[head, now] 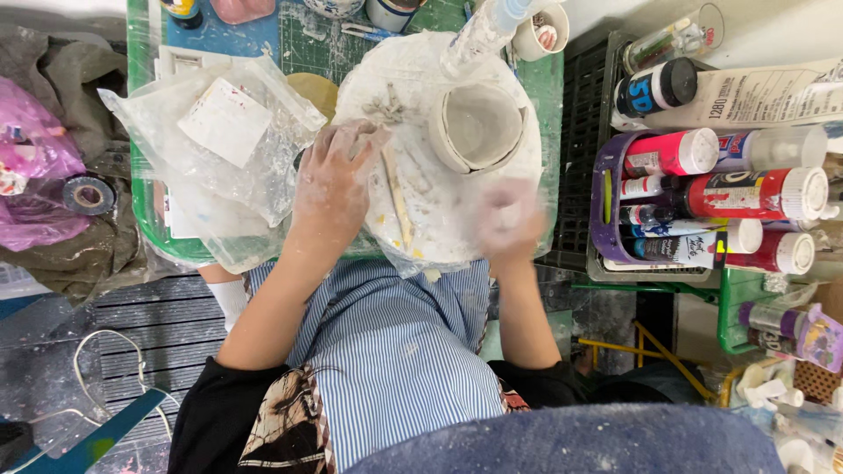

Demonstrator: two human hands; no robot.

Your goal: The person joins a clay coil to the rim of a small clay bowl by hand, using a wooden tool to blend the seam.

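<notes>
Cluttered green table [145,206] below me: my left hand [329,189] lies open on the clay-smeared round board [439,219], my blurred right hand [509,219] unreadable, the clay cup [479,127] just beyond both.

The person wears a black short-sleeved top, its sleeves ending above the elbows, under an apron of fine blue and white vertical stripes that covers the chest and lap. A patch of brown and cream patterned cloth shows at each side of the apron. Both forearms are bare. The left hand [329,189] and right hand [509,224] are dusted with pale clay.
</notes>
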